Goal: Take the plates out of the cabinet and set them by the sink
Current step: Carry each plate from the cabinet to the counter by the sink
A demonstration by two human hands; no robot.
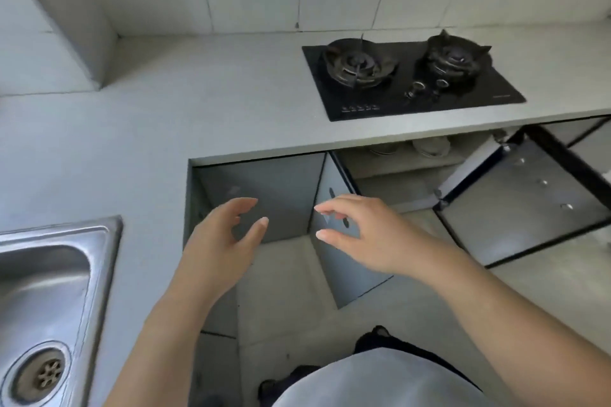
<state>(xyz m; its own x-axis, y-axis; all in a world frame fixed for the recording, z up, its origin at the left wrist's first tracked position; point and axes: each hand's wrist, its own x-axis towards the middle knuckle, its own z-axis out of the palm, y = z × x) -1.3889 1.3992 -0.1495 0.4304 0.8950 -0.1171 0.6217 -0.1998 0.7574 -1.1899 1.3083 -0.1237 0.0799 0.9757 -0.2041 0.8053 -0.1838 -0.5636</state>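
Far left of every fingertip sits the sink (99,235), with bare counter (198,102) running between it and the cabinet. That looks like the landing spot. The left hand (221,241) hovers empty, fingers (244,203) loosely spread and gently curled, thumb held apart. Just right of it the right hand (367,235) is empty too, fingers (330,205) fanned, thumb below, pinching nothing. Right behind those fingertips the left door (350,268) stands swung out, edge-on.

Beyond and up-right of the right fingertips are the plates (429,145): pale dishes on the shelf of the open cabinet (396,182), half hidden under the counter lip. How many, can't tell. The stove (410,76) sits above them, out of play.

My call: drop low, both hands in, fingers under the stack, thumbs over the rim, and draw straight out. Mind the counter edge above the knuckles. There's good room between the doors, but the right door (522,201) juts out wide, and the swing left toward the sink must clear the near door's corner.
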